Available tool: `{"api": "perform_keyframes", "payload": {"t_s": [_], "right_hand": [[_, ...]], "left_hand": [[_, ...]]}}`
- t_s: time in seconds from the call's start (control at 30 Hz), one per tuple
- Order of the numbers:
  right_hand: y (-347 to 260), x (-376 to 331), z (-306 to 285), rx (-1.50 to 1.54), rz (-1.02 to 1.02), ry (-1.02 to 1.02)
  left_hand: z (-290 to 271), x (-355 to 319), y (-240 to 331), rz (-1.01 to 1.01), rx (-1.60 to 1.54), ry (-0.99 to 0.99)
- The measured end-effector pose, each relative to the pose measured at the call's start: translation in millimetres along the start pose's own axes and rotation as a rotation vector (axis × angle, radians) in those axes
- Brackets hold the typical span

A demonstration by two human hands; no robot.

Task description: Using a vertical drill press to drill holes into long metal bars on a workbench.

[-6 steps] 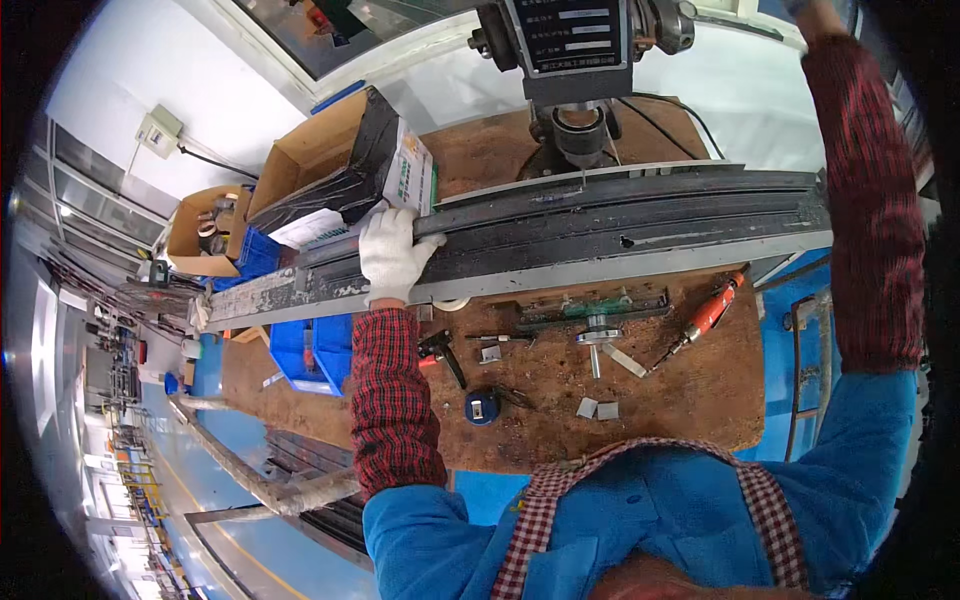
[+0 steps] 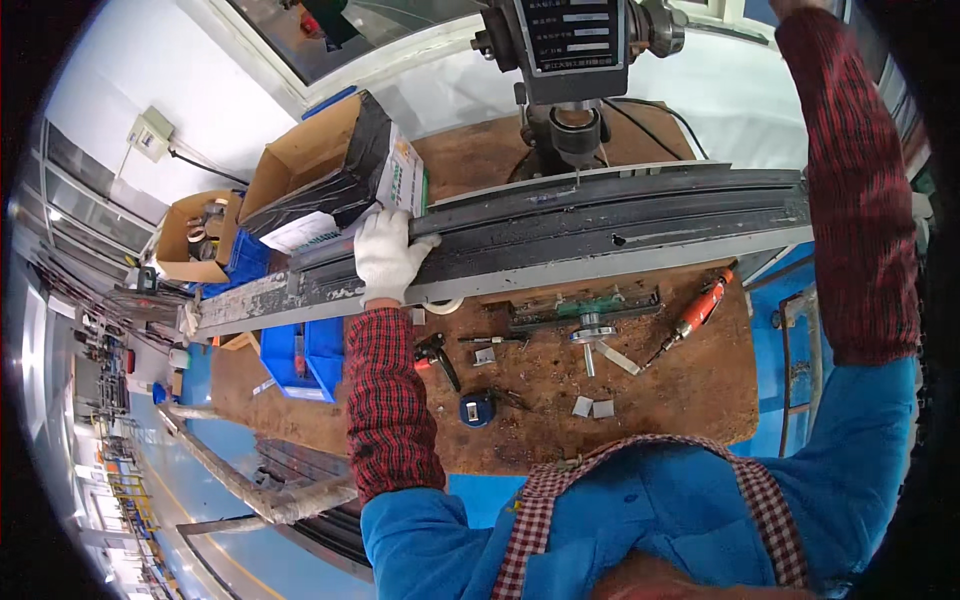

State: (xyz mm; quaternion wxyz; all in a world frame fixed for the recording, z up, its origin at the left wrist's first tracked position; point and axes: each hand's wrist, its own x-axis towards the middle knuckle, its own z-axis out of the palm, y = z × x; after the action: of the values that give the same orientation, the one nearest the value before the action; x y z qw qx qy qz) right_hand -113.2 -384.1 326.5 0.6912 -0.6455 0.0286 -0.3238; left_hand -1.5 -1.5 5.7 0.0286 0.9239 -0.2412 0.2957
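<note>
A long dark metal profile (image 2: 520, 232) with a pale front edge lies across the bench under the drill press (image 2: 575, 60). My left hand (image 2: 388, 258), in a white glove, grips it left of the drill, fingers over its far side and thumb apart along its top. The thin drill bit (image 2: 577, 180) points down at the profile's far edge; whether it touches I cannot tell. My right arm reaches up along the right side. Only a sliver of my right hand (image 2: 795, 5) shows at the top edge; its fingers and anything in them are out of view.
On the wooden bench (image 2: 680, 400) lie a red air tool (image 2: 705, 305), a blue tape measure (image 2: 476, 408), a clamp-like fixture (image 2: 592, 332) and small metal pieces. A blue bin (image 2: 325, 375) stands front left, cardboard boxes (image 2: 300, 165) behind the profile. A wrapped rail (image 2: 295, 503) is at lower left.
The whole view has shifted slightly, so the bench things sit a little further left. My right hand has moved up and left, further out of the picture. My left hand stays on the profile.
</note>
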Motion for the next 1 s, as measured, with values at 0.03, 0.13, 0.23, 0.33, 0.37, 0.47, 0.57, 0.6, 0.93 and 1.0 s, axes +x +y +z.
{"api": "perform_keyframes", "payload": {"t_s": [0.03,0.13,0.23,0.33,0.37,0.47,0.57,0.6,0.93,1.0], "right_hand": [[2.2,-10.3,-11.1,0.043,-0.069,-0.051],[19.0,14.0,-56.0,0.171,-0.264,-0.241],[29.8,18.9,-79.6,0.310,-0.448,-0.424],[64.2,44.4,-145.6,0.647,-0.383,-0.469],[75.2,42.9,-143.8,0.647,-0.381,-0.468],[103.9,32.0,-120.1,0.710,-0.488,-0.551],[104.8,23.6,-108.6,0.736,-0.639,-0.628],[105.7,18.4,-109.2,0.744,-0.693,-0.658],[118.2,-109.9,-107.8,0.176,-0.280,-0.034],[115.3,-106.6,-121.6,-0.078,-0.261,-0.110]], "left_hand": [[-1.0,2.7,2.8,0.002,-0.006,0.001],[-0.5,-4.8,-0.3,-0.018,-0.021,0.002],[3.9,-12.0,-9.4,-0.003,-0.006,0.023],[8.1,1.0,-2.1,0.019,-0.017,0.034],[7.9,0.5,-1.8,0.006,-0.006,0.009],[1.8,-14.3,-6.9,-0.040,0.028,-0.051],[-0.3,-9.0,-3.0,-0.015,0.041,-0.035],[-1.0,-5.8,-1.4,-0.008,0.046,-0.024],[4.3,-9.0,-6.1,-0.016,0.026,0.032],[2.5,-7.0,-7.6,-0.016,0.022,0.030]]}}
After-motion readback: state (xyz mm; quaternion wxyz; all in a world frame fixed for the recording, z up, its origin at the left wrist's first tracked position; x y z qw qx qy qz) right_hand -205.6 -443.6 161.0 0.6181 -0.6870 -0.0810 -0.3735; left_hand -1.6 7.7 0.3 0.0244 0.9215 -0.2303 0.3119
